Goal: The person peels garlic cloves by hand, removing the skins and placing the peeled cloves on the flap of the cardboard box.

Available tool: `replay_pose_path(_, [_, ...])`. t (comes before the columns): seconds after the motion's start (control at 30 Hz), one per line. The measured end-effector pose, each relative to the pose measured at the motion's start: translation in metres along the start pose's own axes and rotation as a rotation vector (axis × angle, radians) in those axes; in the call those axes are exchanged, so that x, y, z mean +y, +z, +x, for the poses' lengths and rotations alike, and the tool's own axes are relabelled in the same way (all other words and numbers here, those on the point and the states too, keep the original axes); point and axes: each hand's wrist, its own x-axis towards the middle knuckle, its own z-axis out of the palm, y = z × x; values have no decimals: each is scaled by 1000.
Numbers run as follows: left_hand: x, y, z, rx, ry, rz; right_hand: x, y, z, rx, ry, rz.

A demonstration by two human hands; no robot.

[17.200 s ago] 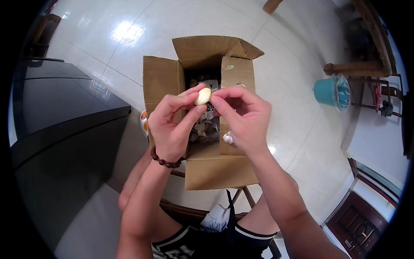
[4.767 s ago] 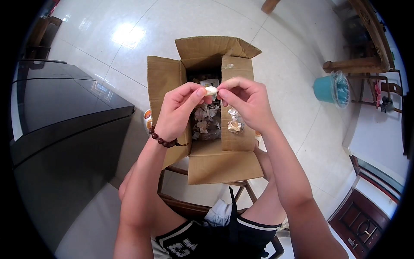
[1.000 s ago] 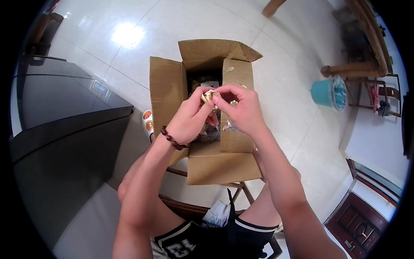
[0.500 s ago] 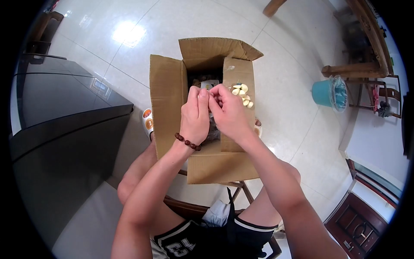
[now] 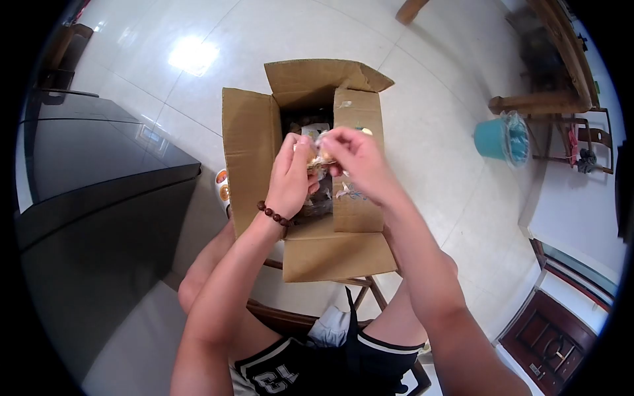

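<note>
Over the open brown cardboard box (image 5: 340,257), a tan-white papery garlic piece (image 5: 319,161) is pinched by the fingers of the left hand (image 5: 290,168) and right hand (image 5: 358,160), just drawn slightly apart; it is apparently being opened.

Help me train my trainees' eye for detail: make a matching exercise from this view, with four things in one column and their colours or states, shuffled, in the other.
Things
1. Cardboard box
2. Bucket
3. Left hand
4. Shorts

Colours or states
A. Wearing a beaded bracelet
B. Black with pale trim
C. Brown, open at the top
D. Teal, with clear plastic at its mouth

Right pairs: 1-C, 2-D, 3-A, 4-B
</note>
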Motion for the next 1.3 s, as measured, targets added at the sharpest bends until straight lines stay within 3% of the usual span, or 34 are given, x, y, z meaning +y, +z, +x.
replay_pose_path(0.07, [-3, 5, 1, -82, -130, -102, -18, -19, -8, -15, 43, -24])
replay_pose_path(0.17, [-23, 17, 2, -100, -138, -8, -30, -41, -18, 13, 111, 2])
replay_pose_path(0.2, [-27, 20, 0, -113, -147, 264, -33, -46, -20, 30, 99, -86])
replay_pose_path(0.3, [-76, 33, -3, -227, 195, 824, -37, -55, -19, 78, 101, -218])
replay_pose_path(0.37, [-85, 42, -11, -349, 95, 839, -42, -55, -22, 108, 117, -263])
replay_pose_path(0.47, [-121, 52, -12, -443, 158, 1223, -47, -55, -25, 119, 180, -347])
replay_pose_path(0.7, [-139, 58, -9, -494, 156, 1359, -25, -68, -21, 79, 75, -465])
replay_pose_path(1.0, [-112, 44, -7, -404, 94, 1219, -36, -55, -16, 72, 103, -386])
replay_pose_path(1.1, [-91, 43, -10, -237, 67, 1222, -41, -53, -12, 89, 93, -369])
replay_pose_path(1.17, [-83, 27, -2, -91, 306, 1097, -40, -49, -10, 98, 83, -363])
replay_pose_path(1.2, [-74, 20, 8, -22, 343, 892, -35, -48, -7, 127, 27, -382])
replay_pose_path(1.23, [-38, 23, 6, 40, 49, 646, -33, -46, -5, 156, -30, -402])
replay_pose_path(1.3, [-13, 6, 7, 25, 76, 8, -36, -31, -4, 169, -66, -391])
